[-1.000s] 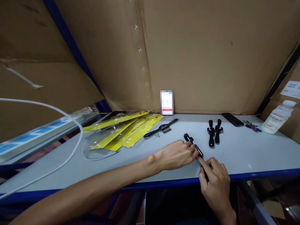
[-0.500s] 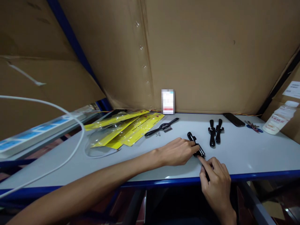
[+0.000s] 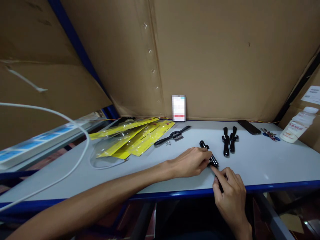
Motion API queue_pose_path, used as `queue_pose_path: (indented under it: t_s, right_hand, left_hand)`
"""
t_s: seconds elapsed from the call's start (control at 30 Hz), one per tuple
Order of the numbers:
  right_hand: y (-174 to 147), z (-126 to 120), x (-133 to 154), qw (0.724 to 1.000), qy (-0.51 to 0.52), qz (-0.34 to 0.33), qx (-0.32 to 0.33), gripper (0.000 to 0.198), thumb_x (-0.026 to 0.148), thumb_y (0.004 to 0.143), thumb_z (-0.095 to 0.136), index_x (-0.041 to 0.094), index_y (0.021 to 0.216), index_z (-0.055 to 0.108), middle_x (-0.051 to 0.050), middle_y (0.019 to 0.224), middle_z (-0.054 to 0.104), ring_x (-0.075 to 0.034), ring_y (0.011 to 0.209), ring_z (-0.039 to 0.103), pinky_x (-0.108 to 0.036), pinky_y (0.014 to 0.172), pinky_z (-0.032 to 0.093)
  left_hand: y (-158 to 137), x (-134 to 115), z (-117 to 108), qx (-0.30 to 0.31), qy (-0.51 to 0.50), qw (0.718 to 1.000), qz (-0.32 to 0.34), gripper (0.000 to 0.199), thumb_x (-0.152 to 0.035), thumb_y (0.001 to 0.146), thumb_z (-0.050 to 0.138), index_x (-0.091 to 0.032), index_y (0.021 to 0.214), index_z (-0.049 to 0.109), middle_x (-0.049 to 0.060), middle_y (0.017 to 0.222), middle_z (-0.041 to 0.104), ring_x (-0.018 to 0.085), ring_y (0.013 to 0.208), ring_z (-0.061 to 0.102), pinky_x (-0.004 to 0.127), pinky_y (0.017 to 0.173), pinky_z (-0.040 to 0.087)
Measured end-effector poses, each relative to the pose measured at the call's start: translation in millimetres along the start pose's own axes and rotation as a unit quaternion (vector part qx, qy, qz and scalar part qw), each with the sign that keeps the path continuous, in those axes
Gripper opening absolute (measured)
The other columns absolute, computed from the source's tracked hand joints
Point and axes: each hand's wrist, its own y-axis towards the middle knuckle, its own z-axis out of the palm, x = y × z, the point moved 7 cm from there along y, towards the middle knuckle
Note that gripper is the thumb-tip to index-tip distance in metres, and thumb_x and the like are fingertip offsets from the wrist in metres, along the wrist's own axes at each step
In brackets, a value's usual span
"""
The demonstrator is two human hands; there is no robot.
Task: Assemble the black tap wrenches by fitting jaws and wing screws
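A black spokeshave [image 3: 213, 161] is held at a slant just above the front part of the table, its far handle pointing up and left. My right hand [image 3: 231, 193] is closed round its near handle, with the index finger stretched along to the middle part. From the left, my left hand [image 3: 191, 161] has its fingers pinched together at the spokeshave's middle; the exact part between the fingertips is hidden. Farther right lie two more black spokeshaves, one [image 3: 226, 141] beside the other [image 3: 233, 139]. Another spokeshave [image 3: 174, 134] lies behind my left hand, with a small wing screw [image 3: 168, 143] by it.
Yellow-backed clear plastic packages [image 3: 150, 136] lie at the left on the grey table [image 3: 270, 163]. A white cable [image 3: 87, 133] loops past a power strip [image 3: 37, 141]. A phone [image 3: 249, 127], keys [image 3: 270, 134] and a white bottle [image 3: 298, 126] are at the right. Cardboard [image 3: 212, 60] stands behind.
The fingers of my left hand have curled in and drawn slightly back over the spokeshave's middle, showing more of it. My right hand has stayed in place.
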Motion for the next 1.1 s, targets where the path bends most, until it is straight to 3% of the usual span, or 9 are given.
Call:
queue_pose_path:
  t_s: [0.23, 0.4, 0.63, 0.8, 1.1]
  right_hand:
    - [0.0, -0.6, -0.3, 1.000, 0.005, -0.003, -0.005, 0.035, 0.009, 0.091, 0.048, 0.020, 0.117, 0.069, -0.002, 0.079, 0.054, -0.018, 0.072, 0.046, -0.032, 0.069, 0.033]
    - [-0.6, -0.2, -1.2, 1.000, 0.001, -0.001, -0.004, 0.035, 0.008, 0.091, 0.049, 0.019, 0.117, 0.070, -0.002, 0.079, 0.053, -0.018, 0.072, 0.045, -0.032, 0.069, 0.033]
    - [-0.3, 0.2, -1.0, 1.000, -0.004, 0.001, -0.006, 0.034, 0.010, 0.092, 0.048, 0.020, 0.116, 0.070, -0.003, 0.080, 0.055, -0.018, 0.073, 0.047, -0.033, 0.070, 0.034]
    - [0.2, -0.5, -0.5, 1.000, -0.002, -0.004, -0.009, 0.034, 0.010, 0.092, 0.048, 0.020, 0.116, 0.070, -0.002, 0.078, 0.054, -0.018, 0.071, 0.047, -0.032, 0.069, 0.034]
    - [0.6, -1.4, -0.3, 1.000, 0.005, -0.004, -0.010, 0.035, 0.008, 0.091, 0.049, 0.019, 0.116, 0.070, -0.002, 0.079, 0.055, -0.017, 0.072, 0.047, -0.032, 0.069, 0.034]
  left_hand:
    - [1.9, 11.0, 5.7, -0.046, -0.065, 0.996, -0.036, 0.012, -0.008, 0.084, 0.055, -0.018, 0.077, 0.053, -0.002, 0.072, 0.056, 0.012, 0.064, 0.051, 0.023, 0.058, 0.036]
    - [2.5, 10.1, 9.0, -0.051, -0.125, 0.991, -0.028, 0.018, -0.004, 0.085, 0.051, -0.016, 0.094, 0.061, -0.001, 0.075, 0.063, 0.012, 0.066, 0.056, 0.022, 0.062, 0.040]
    - [0.7, 8.2, 11.1, -0.048, -0.096, 0.994, -0.005, 0.015, -0.009, 0.092, 0.050, -0.016, 0.091, 0.063, 0.000, 0.075, 0.065, 0.014, 0.066, 0.059, 0.022, 0.062, 0.041]
    - [1.6, 10.1, 11.4, -0.061, -0.075, 0.995, -0.004, 0.010, -0.012, 0.093, 0.054, -0.016, 0.089, 0.063, 0.003, 0.086, 0.067, 0.016, 0.076, 0.063, 0.024, 0.068, 0.044]
    - [1.9, 7.8, 8.7, -0.015, -0.034, 0.998, -0.040, 0.012, -0.012, 0.094, 0.051, -0.016, 0.087, 0.060, 0.000, 0.068, 0.063, 0.015, 0.060, 0.059, 0.024, 0.054, 0.034]
